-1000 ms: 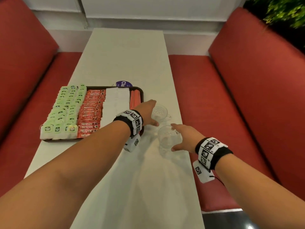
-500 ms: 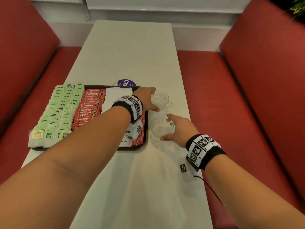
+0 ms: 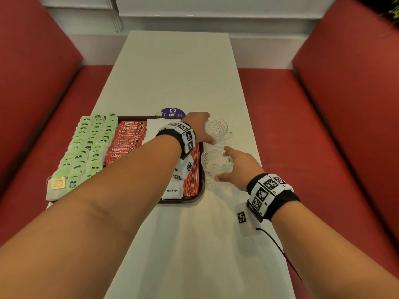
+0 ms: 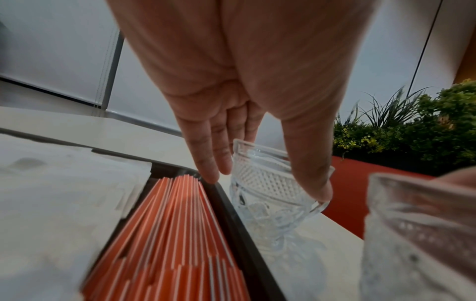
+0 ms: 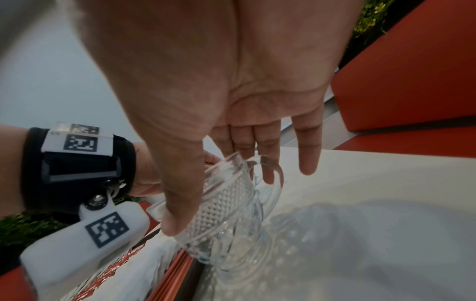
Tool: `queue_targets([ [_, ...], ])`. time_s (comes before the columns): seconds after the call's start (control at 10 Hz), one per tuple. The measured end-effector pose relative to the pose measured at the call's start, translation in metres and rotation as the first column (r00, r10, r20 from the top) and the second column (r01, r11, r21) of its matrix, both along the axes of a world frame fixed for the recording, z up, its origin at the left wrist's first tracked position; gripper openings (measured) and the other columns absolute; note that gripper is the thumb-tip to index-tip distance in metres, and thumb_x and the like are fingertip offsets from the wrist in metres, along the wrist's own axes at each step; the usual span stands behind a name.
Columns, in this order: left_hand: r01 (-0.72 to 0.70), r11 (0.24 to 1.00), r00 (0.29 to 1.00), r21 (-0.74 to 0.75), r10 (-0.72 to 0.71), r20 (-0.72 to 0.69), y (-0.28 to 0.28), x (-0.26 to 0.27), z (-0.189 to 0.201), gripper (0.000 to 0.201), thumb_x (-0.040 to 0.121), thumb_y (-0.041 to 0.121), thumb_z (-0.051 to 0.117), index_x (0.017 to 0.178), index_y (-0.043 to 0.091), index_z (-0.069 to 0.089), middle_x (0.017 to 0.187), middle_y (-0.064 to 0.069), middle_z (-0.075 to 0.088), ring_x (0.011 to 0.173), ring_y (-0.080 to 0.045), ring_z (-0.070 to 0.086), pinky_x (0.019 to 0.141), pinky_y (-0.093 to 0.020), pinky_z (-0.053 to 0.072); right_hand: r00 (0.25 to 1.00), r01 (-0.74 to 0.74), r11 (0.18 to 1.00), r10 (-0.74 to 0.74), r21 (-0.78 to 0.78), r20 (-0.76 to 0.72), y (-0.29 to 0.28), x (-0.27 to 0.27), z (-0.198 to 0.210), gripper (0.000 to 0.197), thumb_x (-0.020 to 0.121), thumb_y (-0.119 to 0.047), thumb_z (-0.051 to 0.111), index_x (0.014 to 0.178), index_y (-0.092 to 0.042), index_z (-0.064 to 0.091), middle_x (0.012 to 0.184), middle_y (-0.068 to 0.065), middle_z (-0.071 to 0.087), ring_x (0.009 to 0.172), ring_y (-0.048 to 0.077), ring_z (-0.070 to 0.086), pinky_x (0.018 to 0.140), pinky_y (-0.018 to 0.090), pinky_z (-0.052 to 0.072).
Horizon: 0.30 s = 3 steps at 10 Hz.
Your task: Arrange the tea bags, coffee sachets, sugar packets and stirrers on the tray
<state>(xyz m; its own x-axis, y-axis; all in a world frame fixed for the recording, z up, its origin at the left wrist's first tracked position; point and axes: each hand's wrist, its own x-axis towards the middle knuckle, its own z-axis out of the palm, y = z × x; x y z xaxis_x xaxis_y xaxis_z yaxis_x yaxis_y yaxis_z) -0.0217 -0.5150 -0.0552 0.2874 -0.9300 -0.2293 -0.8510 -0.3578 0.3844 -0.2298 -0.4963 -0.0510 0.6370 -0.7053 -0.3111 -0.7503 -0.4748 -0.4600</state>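
Note:
A dark tray (image 3: 199,190) holds rows of green tea bags (image 3: 86,147), red coffee sachets (image 3: 127,141), white sugar packets (image 3: 170,193) and orange striped stirrers (image 3: 192,180). Two patterned glass cups stand on the table just right of the tray. My left hand (image 3: 205,128) reaches over the tray and holds the far cup (image 3: 218,129) between thumb and fingers. My right hand (image 3: 230,165) holds the near cup (image 3: 217,164) the same way. The left wrist view shows the stirrers (image 4: 175,234) and far cup (image 4: 270,189). The right wrist view shows the near cup (image 5: 226,213).
The long white table (image 3: 172,72) runs away from me between two red benches (image 3: 313,126). A purple round sticker (image 3: 172,113) lies behind the tray. Green plants (image 4: 412,132) stand beyond the right bench. My left forearm hides part of the sugar packets.
Both hands have stayed on the glass cups. The near cup now stands closer to the tray's right edge, and my head view has shifted slightly.

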Motion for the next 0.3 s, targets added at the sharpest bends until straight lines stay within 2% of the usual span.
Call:
queue_targets([
  [0.1, -0.013, 1.000, 1.000, 0.018, 0.013, -0.014, 0.008, -0.001, 0.004, 0.112, 0.068, 0.054, 0.085, 0.154, 0.015, 0.026, 0.149, -0.008, 0.048, 0.134, -0.028, 0.047, 0.107, -0.038, 0.043, 1.000, 0.015, 1.000, -0.015, 0.024, 0.000, 0.004, 0.001, 0.003, 0.093, 0.073, -0.034, 0.088, 0.147, -0.014, 0.036, 0.140, 0.005, 0.057, 0.125, 0.027, 0.055, 0.099, 0.033, 0.044],
  [0.2, -0.056, 0.998, 0.998, -0.028, 0.055, -0.035, 0.024, 0.003, 0.009, 0.102, 0.077, 0.053, 0.078, 0.155, 0.017, 0.023, 0.147, -0.012, 0.048, 0.132, -0.031, 0.049, 0.103, -0.038, 0.044, 0.997, 0.041, 0.997, -0.045, 0.060, 0.066, 0.010, -0.004, 0.015, 0.100, 0.068, -0.026, 0.092, 0.148, -0.013, 0.032, 0.140, 0.006, 0.053, 0.127, 0.025, 0.053, 0.093, 0.024, 0.038],
  [0.3, -0.109, 0.985, 0.994, -0.136, 0.104, -0.046, 0.055, 0.012, 0.020, 0.081, 0.089, 0.046, 0.068, 0.154, 0.016, 0.029, 0.151, -0.010, 0.044, 0.136, -0.029, 0.045, 0.108, -0.038, 0.039, 0.983, 0.104, 0.995, -0.102, -0.003, 0.154, 0.018, -0.013, 0.036, 0.090, 0.080, -0.032, 0.084, 0.151, -0.012, 0.033, 0.151, 0.005, 0.045, 0.138, 0.021, 0.042, 0.101, 0.021, 0.030],
])
